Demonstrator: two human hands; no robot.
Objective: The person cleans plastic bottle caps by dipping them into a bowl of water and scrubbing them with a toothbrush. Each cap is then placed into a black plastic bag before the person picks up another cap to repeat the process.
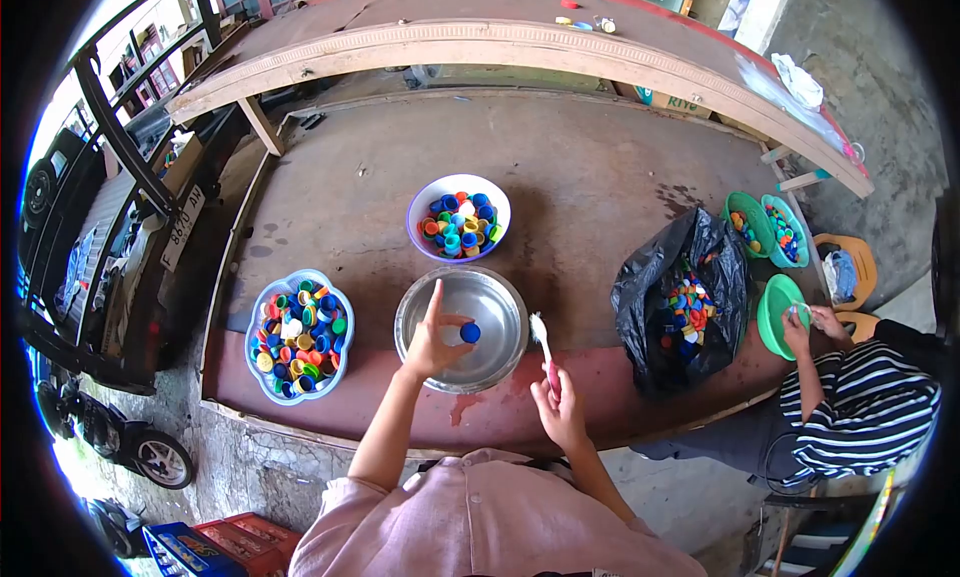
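My left hand [433, 339] is over the steel basin [505, 302], pinching a blue bottle cap [470, 332] at its fingertips. My right hand [558, 405] grips the pink handle of a toothbrush [543, 339], bristles up, just right of the basin. A white bowl [455, 185] of mixed coloured caps stands behind the basin. A pale blue flower-shaped bowl [262, 307] full of caps sits to the left.
A black plastic bag [655, 277] holding more caps lies at the right. Beside it a person in a striped top [865, 407] handles a green bowl [775, 312]; two more green bowls [745, 205] stand behind. A wooden beam [480, 45] crosses the back.
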